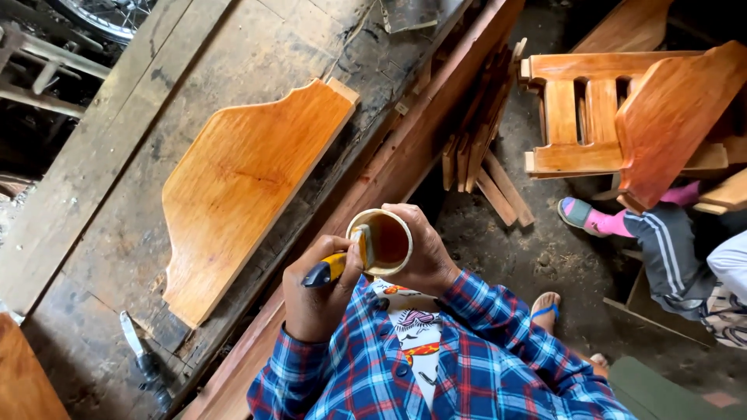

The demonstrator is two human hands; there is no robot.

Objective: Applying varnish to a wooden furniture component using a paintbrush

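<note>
Seen from the head camera, the left hand (319, 292) is raised in front of the chest with its fingers folded tight around the yellow-and-black handle of a small paintbrush (340, 263), the wrist bent so the brush head tips over the rim into the round pale cup of brown liquid (383, 241). The right hand (424, 253) is cupped around the far side of that cup, fingers wrapped about its wall and holding it level, just beside the left hand. Both hands hang past the near edge of the dark, worn wooden workbench (124, 225), above its reddish side rail (405, 148). On the bench, well apart from the hands, lies a flat orange-brown varnished board with a curved profile (241, 187), with bare bench top all round it. A metal tool with a dark handle (140, 354) lies near the bench's lower corner. Across the dirt floor stand a varnished slatted wooden frame (591, 109) and a bundle of thin wooden slats (482, 140), beside another person's striped trouser leg (661, 241).
</note>
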